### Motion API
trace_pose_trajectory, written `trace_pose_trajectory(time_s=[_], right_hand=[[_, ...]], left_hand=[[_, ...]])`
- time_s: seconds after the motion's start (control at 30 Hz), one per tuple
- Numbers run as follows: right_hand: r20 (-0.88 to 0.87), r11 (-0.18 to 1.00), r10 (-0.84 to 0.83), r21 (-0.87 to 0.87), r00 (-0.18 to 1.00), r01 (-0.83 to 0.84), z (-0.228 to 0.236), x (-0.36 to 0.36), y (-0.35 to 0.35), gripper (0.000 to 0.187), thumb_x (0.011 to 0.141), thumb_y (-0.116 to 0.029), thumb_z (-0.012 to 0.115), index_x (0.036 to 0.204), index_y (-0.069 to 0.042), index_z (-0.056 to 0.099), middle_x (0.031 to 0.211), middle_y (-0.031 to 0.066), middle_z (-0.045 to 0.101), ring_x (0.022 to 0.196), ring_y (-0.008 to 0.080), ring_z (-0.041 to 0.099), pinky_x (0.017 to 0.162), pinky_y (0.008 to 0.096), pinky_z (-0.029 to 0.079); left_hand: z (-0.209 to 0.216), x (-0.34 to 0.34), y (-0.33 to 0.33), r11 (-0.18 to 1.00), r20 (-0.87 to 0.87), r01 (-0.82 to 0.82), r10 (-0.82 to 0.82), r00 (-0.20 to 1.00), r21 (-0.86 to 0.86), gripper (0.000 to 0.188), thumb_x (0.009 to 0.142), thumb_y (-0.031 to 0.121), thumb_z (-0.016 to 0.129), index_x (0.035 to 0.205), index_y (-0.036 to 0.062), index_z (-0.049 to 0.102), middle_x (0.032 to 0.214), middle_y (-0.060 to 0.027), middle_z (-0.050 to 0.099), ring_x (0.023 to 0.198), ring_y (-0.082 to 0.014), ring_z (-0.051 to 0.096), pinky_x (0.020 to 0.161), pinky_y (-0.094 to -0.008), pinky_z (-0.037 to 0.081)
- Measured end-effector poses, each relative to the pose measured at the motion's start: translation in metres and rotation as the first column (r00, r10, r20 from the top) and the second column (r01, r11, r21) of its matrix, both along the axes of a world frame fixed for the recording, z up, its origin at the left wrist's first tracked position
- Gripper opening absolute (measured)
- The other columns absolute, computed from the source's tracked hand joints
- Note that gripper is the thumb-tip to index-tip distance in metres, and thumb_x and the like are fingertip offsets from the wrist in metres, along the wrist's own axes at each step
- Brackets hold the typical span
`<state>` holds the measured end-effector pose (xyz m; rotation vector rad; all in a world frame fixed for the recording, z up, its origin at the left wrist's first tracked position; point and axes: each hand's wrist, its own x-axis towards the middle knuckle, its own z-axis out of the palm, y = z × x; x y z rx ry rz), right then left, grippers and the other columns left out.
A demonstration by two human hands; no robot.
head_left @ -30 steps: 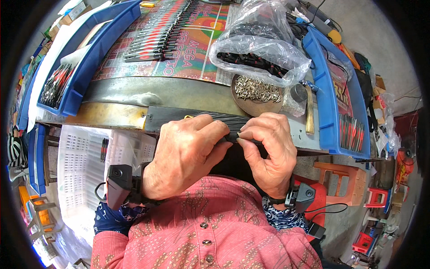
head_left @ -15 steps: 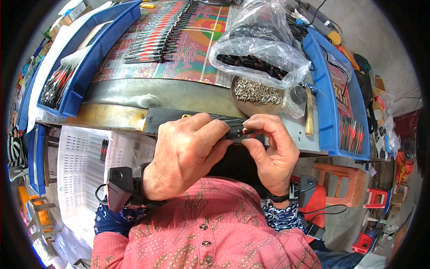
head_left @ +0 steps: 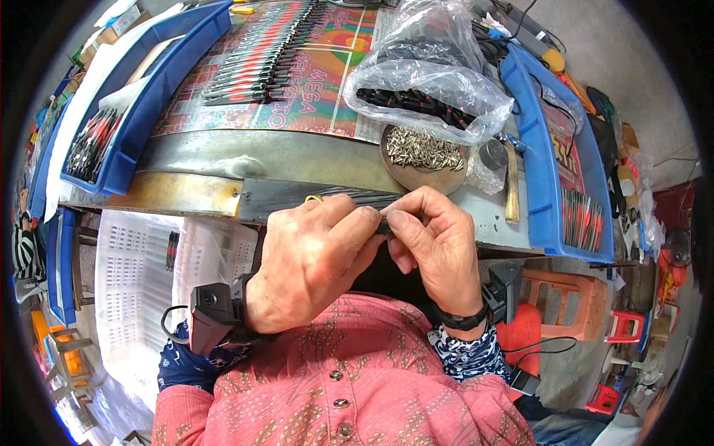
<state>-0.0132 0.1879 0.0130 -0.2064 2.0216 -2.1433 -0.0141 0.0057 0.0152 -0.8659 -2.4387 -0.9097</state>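
My left hand point(head_left: 316, 249), back upward and wearing a yellow ring, is closed on a small black part point(head_left: 383, 225) at the bench's front edge. Most of that part is covered by my fingers. My right hand point(head_left: 439, 249) meets it from the right, thumb and forefinger pinched together against the part's end; what sits between those fingertips is hidden. Behind my fingers lies a dark grooved strip point(head_left: 297, 197) along the bench edge. Just beyond stands a round brown dish point(head_left: 401, 175) heaped with small silver metal pieces point(head_left: 424, 149).
An open clear plastic bag point(head_left: 431, 78) of black parts lies behind the dish. Slim black-and-red pen-like pieces point(head_left: 260, 59) are lined up at the back. Blue trays point(head_left: 123, 160) point(head_left: 535, 186) flank the bench, a brush point(head_left: 512, 193) beside the right one. A white crate point(head_left: 123, 275) stands below left.
My right hand has drawn in toward my left and turned, its fingers closing up at the part's end. The black-and-red part that showed between my hands is now mostly covered.
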Motion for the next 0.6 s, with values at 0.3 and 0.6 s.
trace_pose_trajectory(time_s=[0.3,0.6], right_hand=[[-0.059,0.995,-0.087,-0.044,0.994,0.085,-0.004,-0.002,-0.001,0.008,0.094,-0.007,0.066,0.092,-0.001,0.061,0.070,-0.0019,0.059,0.057,0.0019,0.051,0.050,0.0184,0.041],[-0.085,0.992,-0.088,-0.099,0.993,0.079,-0.011,-0.005,0.001,0.007,0.093,-0.006,0.067,0.089,-0.002,0.062,0.070,-0.0040,0.059,0.059,0.0003,0.049,0.051,0.0176,0.040]], left_hand=[[-0.004,-0.003,0.005,1.000,-0.109,-0.011,0.009,0.994,-0.018,0.024,0.072,0.006,0.077,0.092,0.0048,0.065,0.073,-0.0072,0.060,0.060,-0.0263,0.059,0.054,-0.0376,0.047],[-0.004,-0.004,0.006,1.000,-0.124,0.000,-0.004,0.992,-0.030,0.022,0.072,0.005,0.076,0.092,0.0045,0.065,0.074,-0.0071,0.061,0.061,-0.0267,0.060,0.054,-0.0374,0.048]])
